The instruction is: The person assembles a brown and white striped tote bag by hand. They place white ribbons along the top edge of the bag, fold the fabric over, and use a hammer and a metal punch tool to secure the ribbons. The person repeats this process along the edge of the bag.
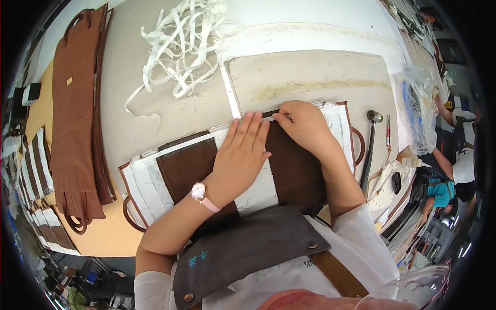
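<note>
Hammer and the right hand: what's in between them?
In the head view, the white panel's right edge and a brown strap loop lie between the right hand and the hammer, then bare table.

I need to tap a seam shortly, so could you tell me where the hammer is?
In the head view, the hammer lies on the table right of the right hand, beside the brown panel's edge.

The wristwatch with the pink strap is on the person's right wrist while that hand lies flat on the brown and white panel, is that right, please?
Not quite: the head view shows the wristwatch on the left wrist, not the right. The left hand does lie flat on the brown and white panel; the right hand pinches a white strip at the panel's top edge.
</note>
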`<move>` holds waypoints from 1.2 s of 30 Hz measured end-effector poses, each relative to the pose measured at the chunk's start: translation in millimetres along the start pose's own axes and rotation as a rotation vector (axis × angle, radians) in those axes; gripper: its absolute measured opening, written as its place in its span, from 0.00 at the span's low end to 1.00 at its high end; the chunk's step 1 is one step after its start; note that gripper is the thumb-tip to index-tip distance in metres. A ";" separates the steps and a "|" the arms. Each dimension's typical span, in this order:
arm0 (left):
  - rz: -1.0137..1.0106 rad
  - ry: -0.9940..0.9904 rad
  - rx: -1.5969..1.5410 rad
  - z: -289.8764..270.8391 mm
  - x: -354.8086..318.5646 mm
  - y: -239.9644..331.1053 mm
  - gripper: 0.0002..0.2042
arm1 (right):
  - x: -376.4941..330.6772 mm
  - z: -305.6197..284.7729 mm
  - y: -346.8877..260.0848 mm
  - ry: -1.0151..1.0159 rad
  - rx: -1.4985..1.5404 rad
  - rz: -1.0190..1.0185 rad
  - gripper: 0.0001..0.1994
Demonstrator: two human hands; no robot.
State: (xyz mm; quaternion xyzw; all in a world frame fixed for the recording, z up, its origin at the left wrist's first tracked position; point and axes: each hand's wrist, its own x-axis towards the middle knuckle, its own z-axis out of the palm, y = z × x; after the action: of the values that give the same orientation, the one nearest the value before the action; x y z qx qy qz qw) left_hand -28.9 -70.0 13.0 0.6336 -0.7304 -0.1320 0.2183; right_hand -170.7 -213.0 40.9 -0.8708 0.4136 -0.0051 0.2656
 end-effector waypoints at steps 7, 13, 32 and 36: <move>-0.013 -0.039 0.070 5.2 -1.5 -1.5 0.32 | -18.2 -51.1 41.9 0.011 0.219 0.218 0.14; -0.023 -0.014 -0.007 6.3 -0.8 -0.4 0.33 | -12.7 -40.4 59.5 0.027 0.317 0.339 0.13; 0.009 -0.041 0.144 -3.3 19.2 9.6 0.31 | -7.0 -28.6 59.7 0.086 0.167 0.246 0.12; 0.158 -0.009 0.043 19.5 51.9 7.7 0.32 | -7.1 -32.8 51.5 0.067 0.088 0.271 0.13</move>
State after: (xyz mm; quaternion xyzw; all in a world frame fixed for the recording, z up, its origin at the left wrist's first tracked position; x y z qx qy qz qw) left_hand -50.4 -121.4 7.5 0.5779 -0.7817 -0.1014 0.2113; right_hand -219.9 -249.5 46.5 -0.7938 0.5354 -0.0162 0.2880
